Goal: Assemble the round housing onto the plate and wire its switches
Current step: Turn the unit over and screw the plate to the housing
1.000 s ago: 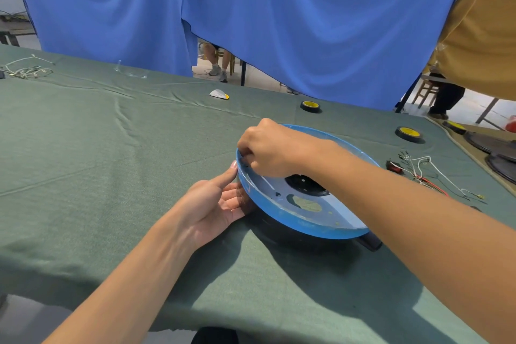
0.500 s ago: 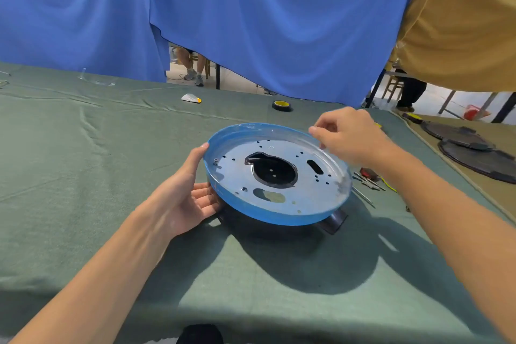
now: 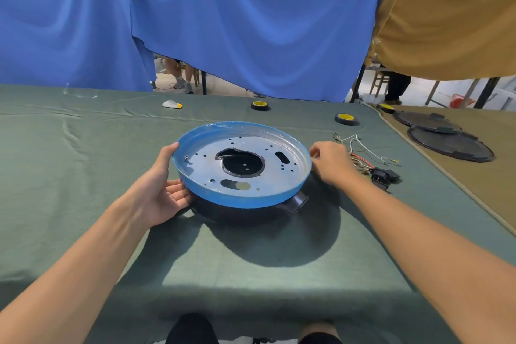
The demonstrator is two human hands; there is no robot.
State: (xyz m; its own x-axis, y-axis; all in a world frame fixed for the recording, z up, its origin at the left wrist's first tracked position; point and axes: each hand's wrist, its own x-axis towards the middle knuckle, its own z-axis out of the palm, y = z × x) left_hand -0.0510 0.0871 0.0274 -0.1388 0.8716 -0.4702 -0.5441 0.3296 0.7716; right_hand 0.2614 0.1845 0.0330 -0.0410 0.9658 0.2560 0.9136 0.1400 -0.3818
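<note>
A round metal plate [image 3: 268,176] with a blue film-covered rim [image 3: 237,201] lies on top of the black round housing [image 3: 240,212] in the middle of the green table. My left hand [image 3: 162,193] braces the left side, thumb up against the rim and straight fingers against the housing. My right hand [image 3: 332,165] holds the plate's right edge with curled fingers; its fingertips are hidden. A small screw [image 3: 186,158] stands in the plate near my left thumb. Loose wires [image 3: 360,153] and a black switch [image 3: 382,176] lie just right of my right hand.
Two yellow-and-black wheels [image 3: 259,105] [image 3: 345,119] and a white part [image 3: 171,104] lie at the far edge. Black round lids [image 3: 449,142] rest on the brown table to the right. A clear plastic piece [image 3: 81,93] is far left. Blue curtains hang behind.
My right hand has moved from the plate's left side, past the far rim, to its right edge. The left hand stays on the left side.
</note>
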